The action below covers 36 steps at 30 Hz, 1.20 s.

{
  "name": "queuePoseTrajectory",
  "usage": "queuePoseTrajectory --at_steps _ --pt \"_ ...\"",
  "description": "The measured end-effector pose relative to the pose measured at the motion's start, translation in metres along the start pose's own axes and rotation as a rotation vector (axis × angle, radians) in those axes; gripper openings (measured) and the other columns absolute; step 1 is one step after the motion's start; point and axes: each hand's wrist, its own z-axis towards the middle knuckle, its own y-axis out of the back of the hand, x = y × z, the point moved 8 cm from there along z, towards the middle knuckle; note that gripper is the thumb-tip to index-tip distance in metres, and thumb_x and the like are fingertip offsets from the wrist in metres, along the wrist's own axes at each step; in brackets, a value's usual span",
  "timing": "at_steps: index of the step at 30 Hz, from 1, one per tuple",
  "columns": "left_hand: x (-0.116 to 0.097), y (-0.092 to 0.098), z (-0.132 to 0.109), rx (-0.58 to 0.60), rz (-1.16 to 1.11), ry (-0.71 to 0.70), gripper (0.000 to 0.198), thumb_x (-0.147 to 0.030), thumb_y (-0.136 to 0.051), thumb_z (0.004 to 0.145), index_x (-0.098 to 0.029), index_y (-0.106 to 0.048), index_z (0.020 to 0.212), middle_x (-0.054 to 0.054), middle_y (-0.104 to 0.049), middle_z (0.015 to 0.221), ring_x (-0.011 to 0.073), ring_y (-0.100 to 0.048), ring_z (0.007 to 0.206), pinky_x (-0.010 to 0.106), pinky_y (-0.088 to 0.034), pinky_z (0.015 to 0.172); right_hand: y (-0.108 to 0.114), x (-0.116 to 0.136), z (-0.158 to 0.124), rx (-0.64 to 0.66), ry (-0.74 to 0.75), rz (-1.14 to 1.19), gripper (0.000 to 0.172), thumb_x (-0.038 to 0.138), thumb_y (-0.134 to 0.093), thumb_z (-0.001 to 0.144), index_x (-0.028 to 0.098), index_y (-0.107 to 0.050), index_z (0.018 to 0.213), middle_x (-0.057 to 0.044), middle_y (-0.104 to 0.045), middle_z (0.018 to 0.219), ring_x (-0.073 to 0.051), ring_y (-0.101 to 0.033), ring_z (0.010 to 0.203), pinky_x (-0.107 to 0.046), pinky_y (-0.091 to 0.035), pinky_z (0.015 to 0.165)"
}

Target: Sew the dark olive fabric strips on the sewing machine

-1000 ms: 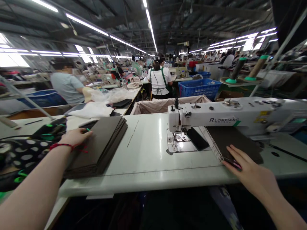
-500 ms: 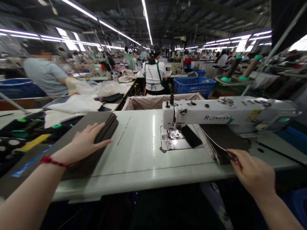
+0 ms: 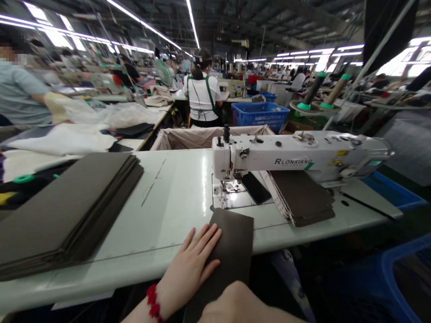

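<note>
My left hand (image 3: pixel 190 269) lies flat, fingers stretched, on a single dark brown piece (image 3: pixel 235 237) that hangs over the front edge of the white sewing table (image 3: pixel 178 188). My right hand (image 3: pixel 235 303) sits low at the bottom edge, over the near end of that piece; its fingers are hidden. The piece's far end lies just in front of the needle plate (image 3: pixel 230 186) of the white sewing machine (image 3: pixel 303 157). A tall stack of the same dark pieces (image 3: pixel 67 206) rests at the left. A smaller stack (image 3: pixel 299 197) sits under the machine arm.
A cloth-lined bin (image 3: pixel 202 137) stands behind the table. A person in a white shirt and green apron (image 3: pixel 201 96) works beyond it, near a blue crate (image 3: pixel 259 114). Another person (image 3: pixel 20 89) is at far left. A blue bin (image 3: pixel 404 269) is on the floor, right.
My left hand left the big stack and now lies on a single dark piece at the table's front. My right hand moved from the right stack to the bottom centre. The view shifted right.
</note>
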Motion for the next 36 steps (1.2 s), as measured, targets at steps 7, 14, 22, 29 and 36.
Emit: queuePoseTrajectory --at_steps 7,14,22,29,36 --pt "0.067 0.02 -0.031 -0.12 0.036 0.256 0.058 -0.044 -0.047 0.093 -0.02 -0.035 0.144 0.011 -0.031 0.153 0.0299 -0.025 0.143 0.052 -0.024 0.116 0.075 -0.12 -0.004 -0.122 -0.593 -0.112 0.034 0.026 -0.046 0.096 0.026 -0.052 0.13 -0.001 -0.062 0.128 -0.015 -0.064 0.102 -0.024 -0.048 0.081" --pt "0.066 0.011 0.024 0.059 -0.069 0.058 0.052 -0.031 -0.033 0.1 -0.03 -0.022 0.151 0.0 -0.025 0.156 0.0218 -0.023 0.144 0.047 -0.021 0.118 0.074 -0.18 0.008 -0.041 -0.677 -0.422 0.051 0.023 -0.044 0.093 0.031 -0.04 0.143 -0.003 -0.043 0.148 -0.019 -0.065 0.099 -0.031 -0.051 0.081" --pt "0.073 0.006 0.064 0.043 -0.109 0.037 0.052 -0.041 -0.033 0.101 -0.03 -0.025 0.151 0.0 -0.027 0.156 0.0224 -0.022 0.144 0.046 -0.019 0.118 0.074 -0.181 -0.001 -0.083 -0.688 -0.412 0.048 0.025 -0.042 0.094 0.025 -0.042 0.143 -0.006 -0.043 0.148 -0.021 -0.064 0.1 -0.033 -0.049 0.085" --pt "0.07 0.008 0.069 0.032 -0.146 0.045 0.052 -0.039 -0.037 0.1 -0.031 -0.026 0.15 -0.001 -0.029 0.155 0.0217 -0.025 0.143 0.044 -0.019 0.118 0.07 -0.187 0.001 -0.059 -0.688 -0.422 0.048 0.026 -0.043 0.094 0.026 -0.043 0.142 -0.004 -0.041 0.149 -0.019 -0.065 0.097 -0.032 -0.051 0.082" --pt "0.07 0.01 0.068 0.036 -0.158 0.052 0.053 -0.038 -0.04 0.099 -0.032 -0.027 0.15 -0.001 -0.03 0.155 0.0219 -0.026 0.143 0.044 -0.017 0.118 0.066 -0.191 -0.002 -0.057 -0.684 -0.422 0.049 0.027 -0.044 0.094 0.028 -0.043 0.143 -0.002 -0.04 0.15 -0.02 -0.064 0.099 -0.033 -0.05 0.083"
